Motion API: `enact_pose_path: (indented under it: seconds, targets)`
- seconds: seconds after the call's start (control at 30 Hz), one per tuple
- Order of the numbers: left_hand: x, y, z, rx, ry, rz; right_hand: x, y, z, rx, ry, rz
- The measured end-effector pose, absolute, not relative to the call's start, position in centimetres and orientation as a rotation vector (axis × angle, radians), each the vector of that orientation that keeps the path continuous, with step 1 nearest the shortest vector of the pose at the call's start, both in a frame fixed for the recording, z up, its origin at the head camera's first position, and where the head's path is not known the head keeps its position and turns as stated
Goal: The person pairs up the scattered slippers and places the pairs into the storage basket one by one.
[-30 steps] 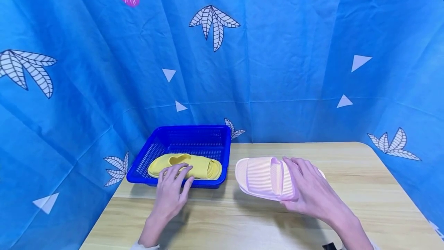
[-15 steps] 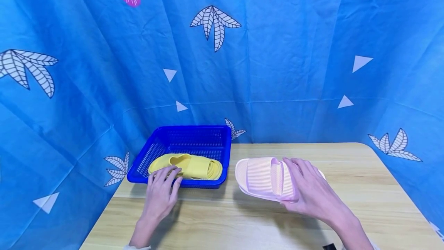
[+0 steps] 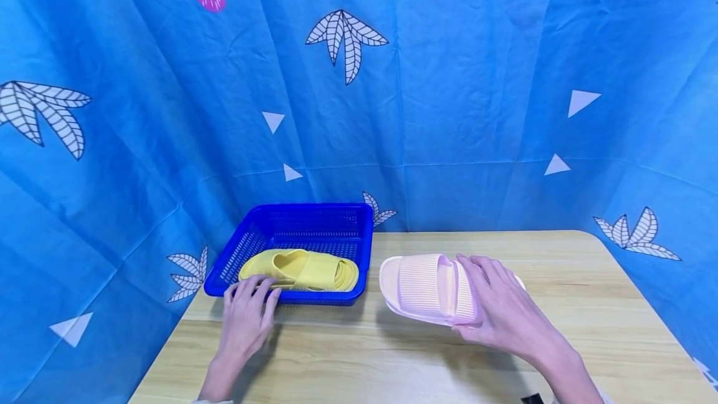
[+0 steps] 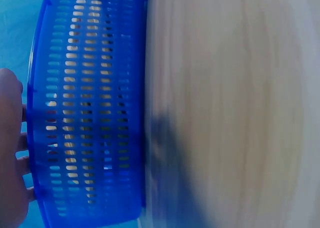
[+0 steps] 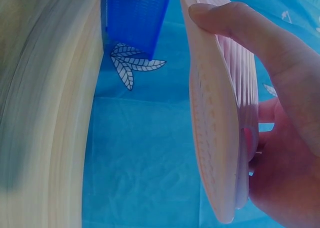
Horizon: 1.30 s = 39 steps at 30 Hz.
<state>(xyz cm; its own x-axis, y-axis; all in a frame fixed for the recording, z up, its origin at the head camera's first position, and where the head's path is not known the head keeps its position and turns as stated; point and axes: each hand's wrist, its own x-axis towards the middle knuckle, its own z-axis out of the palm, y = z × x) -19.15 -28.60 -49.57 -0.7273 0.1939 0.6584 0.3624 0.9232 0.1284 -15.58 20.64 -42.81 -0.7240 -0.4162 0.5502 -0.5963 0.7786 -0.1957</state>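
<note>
My right hand [image 3: 496, 304] grips a pale pink slipper [image 3: 423, 285] with ribbed straps, thumb on its near side. The right wrist view shows the slipper [image 5: 212, 123] held edge-on above the tabletop, its sole towards the table. At the left stands a blue plastic basket [image 3: 364, 260] with slotted walls. Yellow footwear [image 3: 322, 270] lies inside along the near wall; I cannot tell whether it is one slipper or a nested pair. My left hand [image 3: 247, 313] is at the basket's near rim, loosely bent fingers reaching over it. The left wrist view shows those fingertips behind the basket wall [image 4: 90, 112].
A light wooden table [image 3: 359, 360] carries the basket. Behind and on both sides hangs a blue curtain [image 3: 465, 92] with leaf and triangle prints. A small black object [image 3: 531, 399] shows at the lower edge by my right wrist.
My left hand has drawn back leftward from over the yellow footwear to the basket's near-left rim. The right hand and the pink slipper stay where they were.
</note>
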Motion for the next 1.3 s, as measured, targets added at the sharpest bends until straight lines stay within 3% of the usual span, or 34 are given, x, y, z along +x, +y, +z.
enact_pose_path:
  seconds: [1.3]
  targets:
    - [-19.9,-30.5,-50.4,-0.455,-2.453,-0.194,-16.0,20.9,-43.6,0.741,-2.527,0.520]
